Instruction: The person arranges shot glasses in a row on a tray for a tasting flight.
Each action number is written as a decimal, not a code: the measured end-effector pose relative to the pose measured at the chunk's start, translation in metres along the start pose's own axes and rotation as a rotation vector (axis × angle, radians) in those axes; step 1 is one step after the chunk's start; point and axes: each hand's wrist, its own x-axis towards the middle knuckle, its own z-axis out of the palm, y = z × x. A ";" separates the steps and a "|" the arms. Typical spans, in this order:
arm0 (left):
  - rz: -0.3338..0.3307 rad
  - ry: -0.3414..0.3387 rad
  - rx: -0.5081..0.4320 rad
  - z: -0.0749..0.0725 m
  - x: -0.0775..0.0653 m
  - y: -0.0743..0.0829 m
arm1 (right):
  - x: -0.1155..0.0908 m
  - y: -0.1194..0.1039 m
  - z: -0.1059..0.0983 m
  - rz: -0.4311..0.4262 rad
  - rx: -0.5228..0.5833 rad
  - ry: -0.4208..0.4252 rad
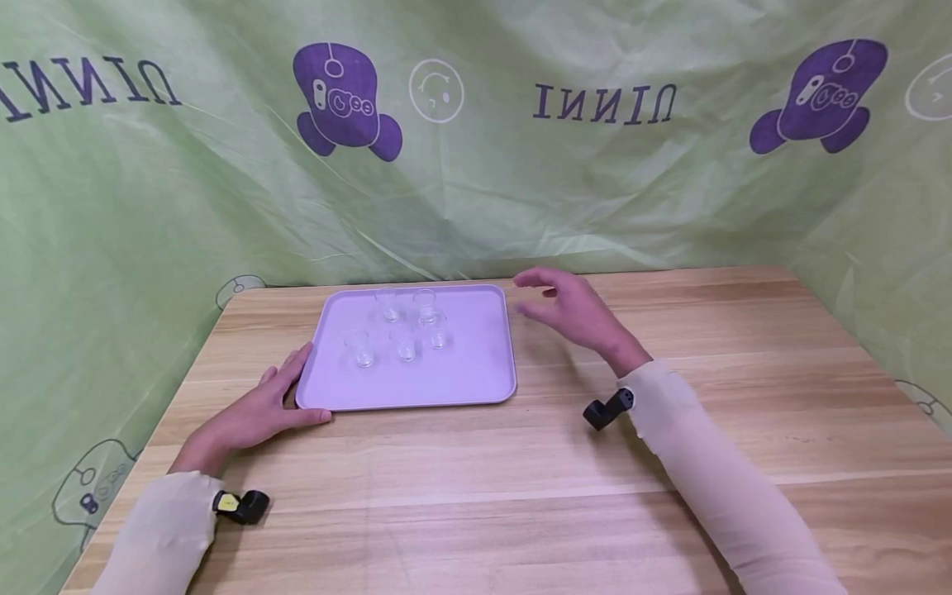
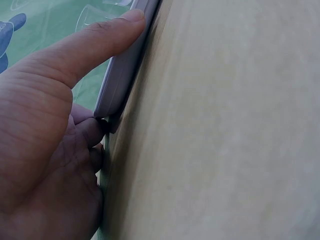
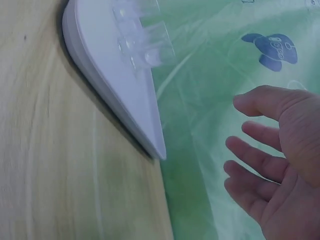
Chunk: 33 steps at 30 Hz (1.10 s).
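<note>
A light purple tray (image 1: 461, 376) lies at the back of the wooden table, bearing several small clear glasses (image 1: 404, 347) grouped towards its middle and back. At the tray's front left corner is my left hand (image 1: 256, 413); its thumb lies along the front rim and its fingers reach along the left side. In the left wrist view the thumb (image 2: 100, 42) overlaps the tray's edge, while the other fingers are bent by the corner. My right hand (image 1: 573, 310) hovers just off the tray's right side, fingers loosely bent and apart, holding nothing.
The wooden table (image 1: 476, 512) extends in front of the tray and to its right. Close behind the table hangs a green printed cloth (image 1: 476, 198), which also runs down both sides. Each sleeve has a small black camera (image 1: 608, 409) at the wrist.
</note>
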 end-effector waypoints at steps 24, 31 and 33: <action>0.011 -0.003 0.010 0.000 -0.001 0.001 | -0.016 0.049 -0.049 0.198 -0.074 0.027; 0.026 -0.003 0.004 -0.001 -0.002 0.002 | -0.016 0.051 -0.053 0.196 -0.076 0.023; 0.026 -0.004 0.003 -0.001 -0.001 0.002 | -0.016 0.051 -0.053 0.193 -0.071 0.022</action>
